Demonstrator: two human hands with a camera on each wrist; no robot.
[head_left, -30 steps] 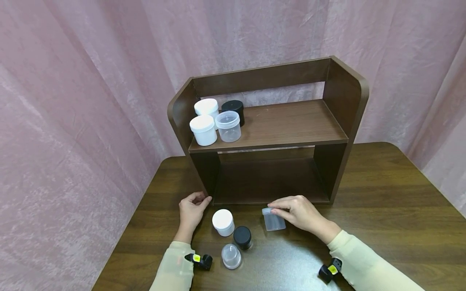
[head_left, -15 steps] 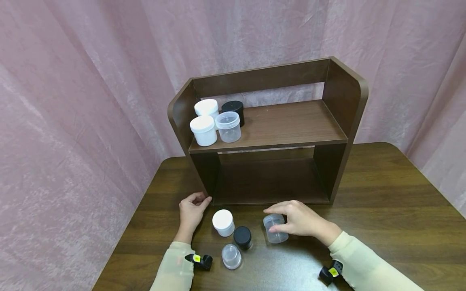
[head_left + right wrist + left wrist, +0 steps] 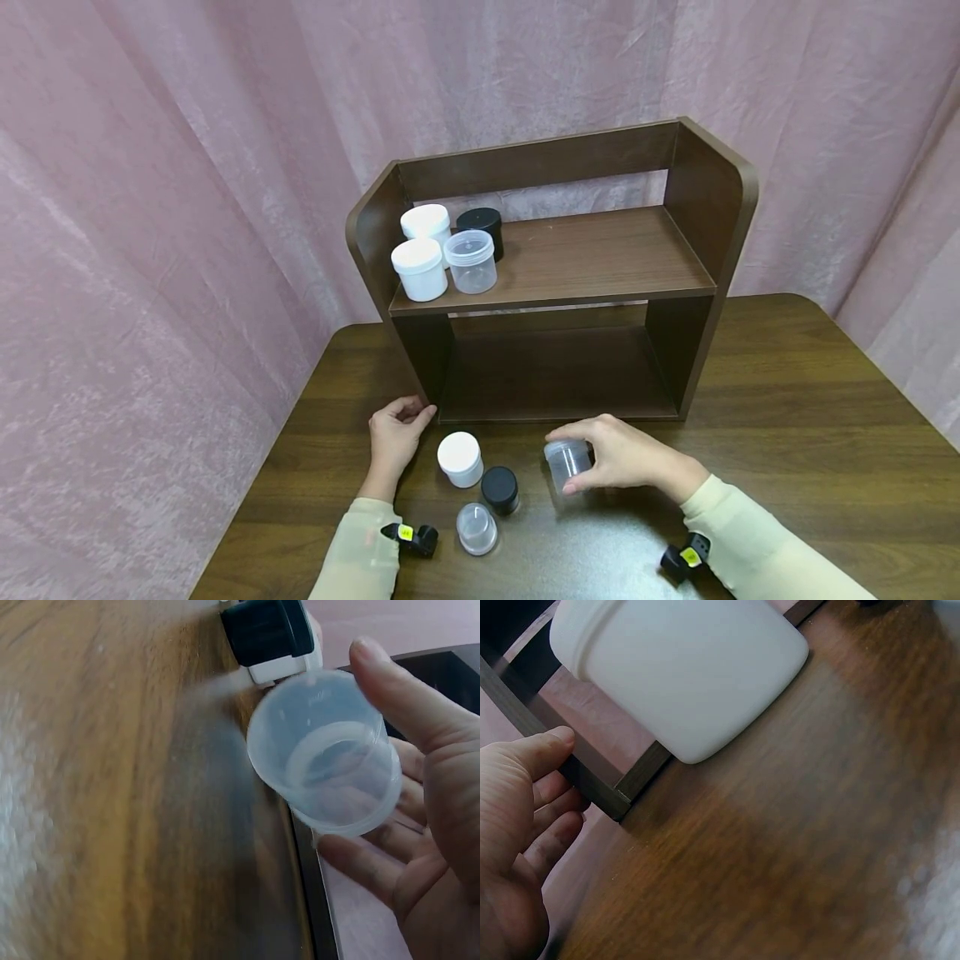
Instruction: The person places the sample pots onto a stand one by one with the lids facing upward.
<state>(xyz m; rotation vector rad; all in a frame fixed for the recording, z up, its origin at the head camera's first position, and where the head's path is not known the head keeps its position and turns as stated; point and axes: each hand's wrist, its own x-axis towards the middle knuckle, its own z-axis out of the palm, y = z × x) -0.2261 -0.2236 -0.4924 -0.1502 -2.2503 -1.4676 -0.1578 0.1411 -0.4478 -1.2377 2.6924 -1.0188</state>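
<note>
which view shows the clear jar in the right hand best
The right wrist view: the clear jar is large, its round outline plain. The head view shows it small, partly covered by the right hand. I can't identify it in the left wrist view.

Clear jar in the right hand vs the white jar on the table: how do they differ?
Look: the clear jar is see-through; the white jar is opaque. Support: the right hand holds the clear jar; the white jar stands upright on the table, untouched. Both are round and in front of the shelf.

Clear jar point(image 3: 566, 463) partly behind right hand point(image 3: 619, 454)
</note>
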